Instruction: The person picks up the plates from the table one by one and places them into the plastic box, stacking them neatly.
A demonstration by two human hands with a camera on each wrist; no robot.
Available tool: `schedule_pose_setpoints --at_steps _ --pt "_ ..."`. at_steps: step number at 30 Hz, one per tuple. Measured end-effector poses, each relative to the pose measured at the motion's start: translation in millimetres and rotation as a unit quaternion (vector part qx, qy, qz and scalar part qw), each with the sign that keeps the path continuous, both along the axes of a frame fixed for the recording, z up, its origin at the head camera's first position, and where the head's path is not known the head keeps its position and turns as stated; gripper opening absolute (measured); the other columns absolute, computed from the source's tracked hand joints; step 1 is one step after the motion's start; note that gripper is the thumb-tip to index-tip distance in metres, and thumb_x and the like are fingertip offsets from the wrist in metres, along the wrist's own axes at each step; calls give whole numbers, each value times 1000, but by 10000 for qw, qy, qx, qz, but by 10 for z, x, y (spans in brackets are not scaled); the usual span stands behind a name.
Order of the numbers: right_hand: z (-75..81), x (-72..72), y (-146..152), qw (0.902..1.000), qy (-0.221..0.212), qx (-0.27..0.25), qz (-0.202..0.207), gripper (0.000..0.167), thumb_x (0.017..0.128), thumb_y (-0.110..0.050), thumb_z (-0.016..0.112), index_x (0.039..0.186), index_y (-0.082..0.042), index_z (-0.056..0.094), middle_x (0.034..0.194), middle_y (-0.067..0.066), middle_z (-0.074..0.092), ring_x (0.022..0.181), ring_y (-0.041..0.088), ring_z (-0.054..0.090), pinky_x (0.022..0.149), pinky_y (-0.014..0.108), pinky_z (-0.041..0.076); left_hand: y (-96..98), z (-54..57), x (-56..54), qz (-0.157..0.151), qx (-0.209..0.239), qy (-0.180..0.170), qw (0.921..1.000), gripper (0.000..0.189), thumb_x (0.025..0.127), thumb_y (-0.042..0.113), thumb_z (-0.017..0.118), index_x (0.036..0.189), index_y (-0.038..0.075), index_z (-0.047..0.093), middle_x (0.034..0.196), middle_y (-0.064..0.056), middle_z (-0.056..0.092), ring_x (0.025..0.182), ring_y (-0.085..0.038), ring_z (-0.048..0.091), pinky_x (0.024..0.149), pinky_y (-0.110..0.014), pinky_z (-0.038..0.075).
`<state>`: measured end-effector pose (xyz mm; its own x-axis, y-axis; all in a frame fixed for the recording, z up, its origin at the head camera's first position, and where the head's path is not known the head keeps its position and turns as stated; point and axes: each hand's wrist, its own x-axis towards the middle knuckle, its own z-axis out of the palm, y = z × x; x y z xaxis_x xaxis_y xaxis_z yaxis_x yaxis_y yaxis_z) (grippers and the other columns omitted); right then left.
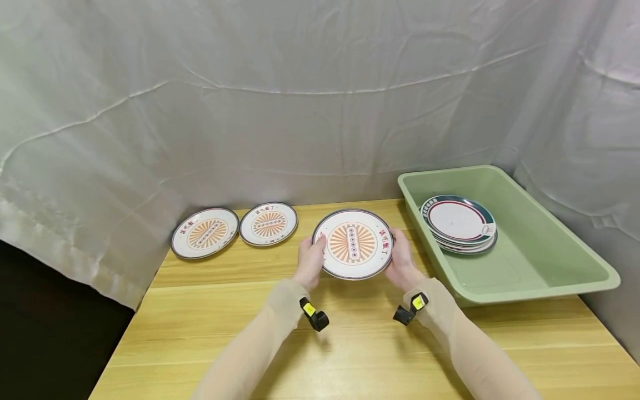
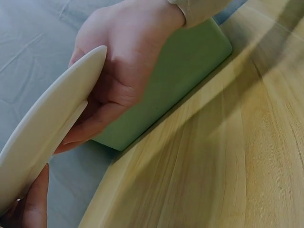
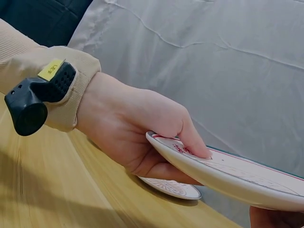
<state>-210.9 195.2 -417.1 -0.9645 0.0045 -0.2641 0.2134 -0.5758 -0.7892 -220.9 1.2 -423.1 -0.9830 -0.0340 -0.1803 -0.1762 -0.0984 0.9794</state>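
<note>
Both hands hold one round white plate [image 1: 353, 244] with an orange sunburst centre, red characters and a dark rim line. It is lifted above the wooden table. My left hand [image 1: 310, 258] grips its left edge, the thumb lying on the upper face in the right wrist view. On the opposite edge is my right hand [image 1: 401, 260], its fingers reaching under the plate in the left wrist view. Two similar plates lie at the back left, a leftmost plate [image 1: 205, 233] and a second plate [image 1: 268, 224] beside it.
A pale green tub [image 1: 545, 293] stands on the right of the table [image 1: 350, 344]. Inside, toward its left wall, is a stack of plates [image 1: 457, 221]; the top one has a green and red border. Grey cloth [image 1: 300, 128] hangs behind the table.
</note>
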Motion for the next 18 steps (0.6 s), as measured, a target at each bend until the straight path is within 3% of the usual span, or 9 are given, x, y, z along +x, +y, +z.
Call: schedule_pose_setpoints --at_steps 7,12,15,18 --pt "-6 16 10 9998 -102 40 166 49 110 -28 27 155 -8 31 109 -8 68 101 2 67 93 15 55 6 -36 -9 -89 -335 70 9994 39 106 21 45 138 0 55 122 -14 67 102 -15 63 97 -28 54" --pt "-28 18 9 9985 -297 356 294 53 109 -25 35 157 -6 27 100 -11 70 91 0 68 86 14 57 0 -42 -13 -147 -509 123 9985 44 106 19 43 145 -1 48 138 -18 61 128 -27 57 117 -41 43" --pt "-51 6 12 9974 -440 430 367 54 108 -24 40 157 -3 27 94 -10 71 86 0 69 83 14 58 -2 -47 -17 -212 -596 186 9978 48 105 18 43 149 -1 42 147 -18 54 140 -30 49 123 -43 36" --pt "-78 -8 18 9967 -522 440 430 55 107 -22 44 155 -1 28 93 -9 71 85 1 70 82 14 58 -6 -49 -18 -279 -684 201 9971 50 104 18 44 150 -1 41 148 -19 53 141 -30 47 124 -43 34"
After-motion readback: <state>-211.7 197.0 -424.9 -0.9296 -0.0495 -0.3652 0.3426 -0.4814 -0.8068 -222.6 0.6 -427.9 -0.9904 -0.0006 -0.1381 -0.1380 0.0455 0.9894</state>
